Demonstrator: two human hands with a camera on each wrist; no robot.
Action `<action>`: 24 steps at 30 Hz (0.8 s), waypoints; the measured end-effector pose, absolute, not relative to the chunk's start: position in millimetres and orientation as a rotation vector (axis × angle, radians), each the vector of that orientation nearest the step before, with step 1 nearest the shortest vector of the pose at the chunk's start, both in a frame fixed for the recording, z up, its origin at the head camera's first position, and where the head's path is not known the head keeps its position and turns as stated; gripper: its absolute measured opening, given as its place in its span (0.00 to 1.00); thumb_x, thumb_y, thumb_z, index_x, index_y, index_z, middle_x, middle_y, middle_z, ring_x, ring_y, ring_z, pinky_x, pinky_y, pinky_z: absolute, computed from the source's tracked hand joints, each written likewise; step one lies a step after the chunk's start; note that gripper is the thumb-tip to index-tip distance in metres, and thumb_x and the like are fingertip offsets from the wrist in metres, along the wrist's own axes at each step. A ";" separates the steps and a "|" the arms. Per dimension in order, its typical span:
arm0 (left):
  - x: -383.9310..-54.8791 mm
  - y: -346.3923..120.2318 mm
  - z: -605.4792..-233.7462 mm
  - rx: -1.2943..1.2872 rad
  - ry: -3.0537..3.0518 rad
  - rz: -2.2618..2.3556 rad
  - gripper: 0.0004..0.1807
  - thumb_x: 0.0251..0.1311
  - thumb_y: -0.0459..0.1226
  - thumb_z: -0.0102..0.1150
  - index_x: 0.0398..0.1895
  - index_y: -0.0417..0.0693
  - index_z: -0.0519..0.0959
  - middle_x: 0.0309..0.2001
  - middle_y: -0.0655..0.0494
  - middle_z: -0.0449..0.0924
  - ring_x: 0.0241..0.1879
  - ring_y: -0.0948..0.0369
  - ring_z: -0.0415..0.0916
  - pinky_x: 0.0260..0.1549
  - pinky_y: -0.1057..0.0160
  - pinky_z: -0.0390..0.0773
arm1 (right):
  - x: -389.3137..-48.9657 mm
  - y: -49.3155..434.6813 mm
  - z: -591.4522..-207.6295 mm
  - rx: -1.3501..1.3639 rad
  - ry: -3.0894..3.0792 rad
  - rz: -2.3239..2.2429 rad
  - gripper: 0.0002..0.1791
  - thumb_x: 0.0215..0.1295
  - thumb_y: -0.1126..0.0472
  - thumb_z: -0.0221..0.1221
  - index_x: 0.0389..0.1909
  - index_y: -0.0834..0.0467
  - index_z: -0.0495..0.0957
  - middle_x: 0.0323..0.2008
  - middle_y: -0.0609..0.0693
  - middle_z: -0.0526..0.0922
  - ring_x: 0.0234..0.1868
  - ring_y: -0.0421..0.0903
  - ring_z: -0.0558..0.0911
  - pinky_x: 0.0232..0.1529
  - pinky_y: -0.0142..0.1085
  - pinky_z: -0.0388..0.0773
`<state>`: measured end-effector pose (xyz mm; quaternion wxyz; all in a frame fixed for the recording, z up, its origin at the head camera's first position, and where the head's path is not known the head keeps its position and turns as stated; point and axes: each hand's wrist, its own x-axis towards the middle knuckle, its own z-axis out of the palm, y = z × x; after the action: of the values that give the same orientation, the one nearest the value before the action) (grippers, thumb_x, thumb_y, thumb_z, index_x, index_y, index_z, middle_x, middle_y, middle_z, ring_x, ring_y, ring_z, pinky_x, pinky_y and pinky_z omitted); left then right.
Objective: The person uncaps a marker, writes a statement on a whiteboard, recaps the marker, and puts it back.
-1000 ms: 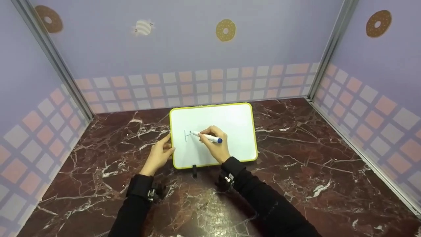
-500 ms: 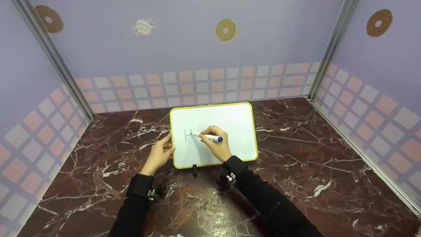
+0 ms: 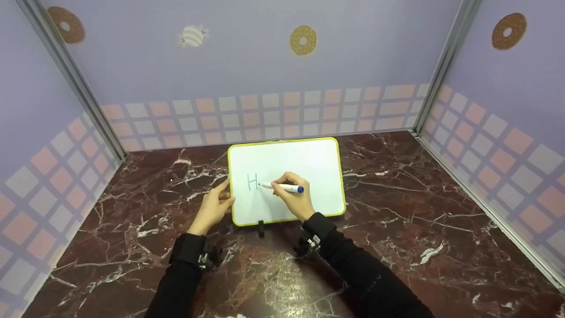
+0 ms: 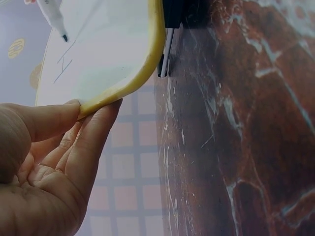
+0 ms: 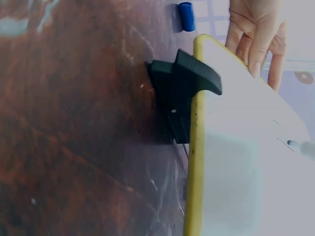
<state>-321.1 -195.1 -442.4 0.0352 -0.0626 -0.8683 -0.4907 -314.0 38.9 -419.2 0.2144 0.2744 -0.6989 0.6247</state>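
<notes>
A small whiteboard (image 3: 304, 159) with a yellow frame leans back on a black stand (image 5: 184, 83). My left hand (image 3: 212, 208) pinches its left edge, thumb on the front and fingers behind, as the left wrist view shows. In my right hand (image 3: 295, 194) is a white marker (image 3: 282, 186) with a blue end, held like a pen. The marker's dark tip is right at the board, beside the foot of a blue letter H (image 3: 252, 181). In the right wrist view my right hand is out of sight; only the marker's front end shows at the right edge.
A blue marker cap (image 5: 186, 16) stands on the table behind the board. The dark red marbled tabletop (image 3: 397, 247) spreads around. Lilac walls (image 3: 247, 66) with pink and white squares enclose the back and both sides.
My right hand has drawn the marker down and slightly right, lengthening the second upright so the strokes now form an H. My left hand has stayed on the board's edge.
</notes>
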 end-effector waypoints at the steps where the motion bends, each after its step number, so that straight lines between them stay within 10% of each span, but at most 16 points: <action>1: -320.7 -195.3 -442.3 -0.194 -2.668 -1.506 0.35 0.69 0.26 0.52 0.77 0.38 0.53 0.55 0.27 0.77 0.53 0.39 0.80 0.49 0.47 0.85 | -314.7 39.0 -419.5 0.746 -1.931 1.739 0.04 0.61 0.76 0.62 0.29 0.75 0.78 0.29 0.68 0.83 0.27 0.59 0.84 0.31 0.25 0.82; 24: -318.2 -196.2 -441.1 -0.188 -2.676 -1.522 0.35 0.69 0.26 0.52 0.77 0.40 0.53 0.58 0.26 0.75 0.55 0.39 0.79 0.50 0.47 0.85 | -318.6 35.1 -422.0 0.671 -1.921 1.694 0.04 0.62 0.75 0.62 0.30 0.73 0.79 0.30 0.66 0.83 0.28 0.57 0.84 0.30 0.24 0.79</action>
<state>-318.2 -196.2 -441.1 0.0288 -0.0610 -0.8673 -0.4933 -318.6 35.1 -422.0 0.2444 0.2457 -0.7034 0.6206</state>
